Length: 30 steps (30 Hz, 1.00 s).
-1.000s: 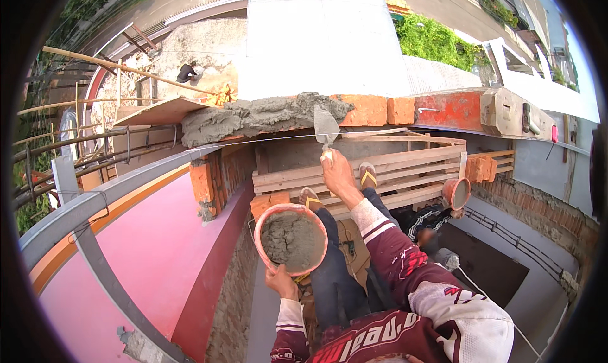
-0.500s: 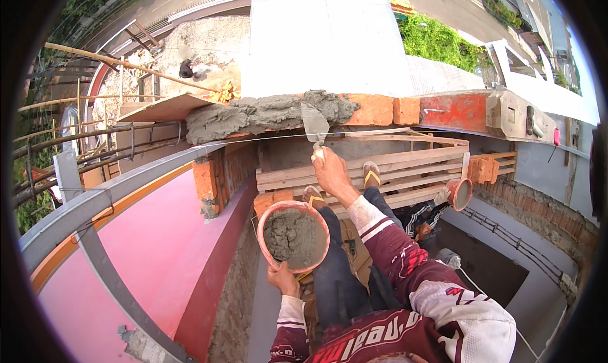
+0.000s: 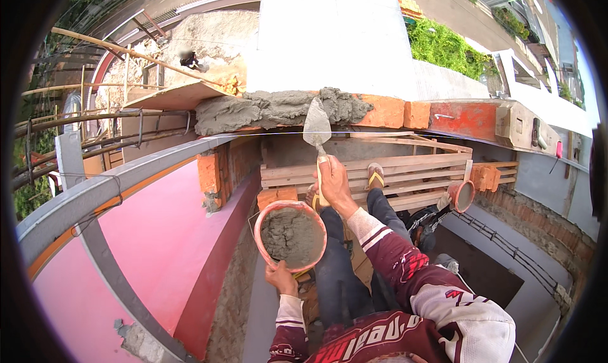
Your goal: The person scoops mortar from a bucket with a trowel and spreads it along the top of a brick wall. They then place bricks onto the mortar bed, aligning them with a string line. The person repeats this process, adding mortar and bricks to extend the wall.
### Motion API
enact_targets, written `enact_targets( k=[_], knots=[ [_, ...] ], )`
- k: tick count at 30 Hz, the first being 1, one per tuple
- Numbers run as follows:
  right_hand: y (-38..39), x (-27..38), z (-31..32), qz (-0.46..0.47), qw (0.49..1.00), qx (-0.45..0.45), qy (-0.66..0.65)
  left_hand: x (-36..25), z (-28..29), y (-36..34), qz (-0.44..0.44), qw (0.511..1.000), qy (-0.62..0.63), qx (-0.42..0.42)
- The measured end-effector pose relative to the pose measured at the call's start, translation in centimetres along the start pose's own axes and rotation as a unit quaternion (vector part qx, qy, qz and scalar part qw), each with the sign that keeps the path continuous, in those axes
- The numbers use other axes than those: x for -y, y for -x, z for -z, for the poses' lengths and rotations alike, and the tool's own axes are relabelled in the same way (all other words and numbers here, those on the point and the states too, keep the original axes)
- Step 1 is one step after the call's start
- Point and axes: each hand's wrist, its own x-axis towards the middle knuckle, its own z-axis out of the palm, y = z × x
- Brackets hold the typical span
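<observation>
My right hand [image 3: 333,184] is closed round the handle of a pointed trowel [image 3: 317,123]. The blade, smeared with grey, points away from me and overlaps the front of a thick wet mortar bed [image 3: 253,111] on top of the brick wall. Whether it touches the mortar I cannot tell. My left hand [image 3: 282,278] grips the near rim of an orange bucket [image 3: 258,239], with several fingers hidden beneath it. Grey mortar [image 3: 291,235] partly fills the bucket. A thin string [image 3: 266,133] runs along the wall, close to the blade.
Bare orange bricks [image 3: 384,112] continue the wall rightward to a red beam [image 3: 465,117]. My sandalled feet [image 3: 375,175] are by wooden slats [image 3: 405,166] above a drop. Below right, a co-worker [image 3: 427,220] is beside a second bucket [image 3: 463,196]. Steel bars and bamboo poles [image 3: 126,52] stand left.
My right hand has drawn the trowel slightly back toward me, and its handle now shows more. The left hand and bucket have barely moved. The co-worker below has shifted.
</observation>
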Motion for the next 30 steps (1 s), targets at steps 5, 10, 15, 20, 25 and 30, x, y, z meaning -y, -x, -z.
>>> enact_targets(
  k=[5,10,15,20,25,30],
  knots=[
    [0.7,1.2,-4.9,0.186,0.942,0.010,0.278,0.0,0.6,0.2,0.013,1.000,-0.002,0.006],
    [-0.9,3.2,-3.8,0.083,0.924,0.029,0.372,-0.5,0.2,0.6,0.002,0.999,-0.032,0.017],
    [-2.4,2.7,2.3,0.055,0.915,-0.057,0.395,-0.4,0.2,0.4,0.034,0.999,-0.001,0.024],
    [-1.8,2.6,5.0,0.040,0.927,-0.075,0.366,0.5,0.2,0.0,0.027,0.999,-0.014,0.016],
    [-0.1,3.0,7.1,0.047,0.876,-0.129,0.463,0.7,-0.2,-0.2,0.027,0.999,0.016,0.004],
    [-3.8,3.6,9.8,0.084,0.808,-0.166,0.559,0.5,-0.1,-0.1,0.026,0.999,0.014,0.015]
  ],
)
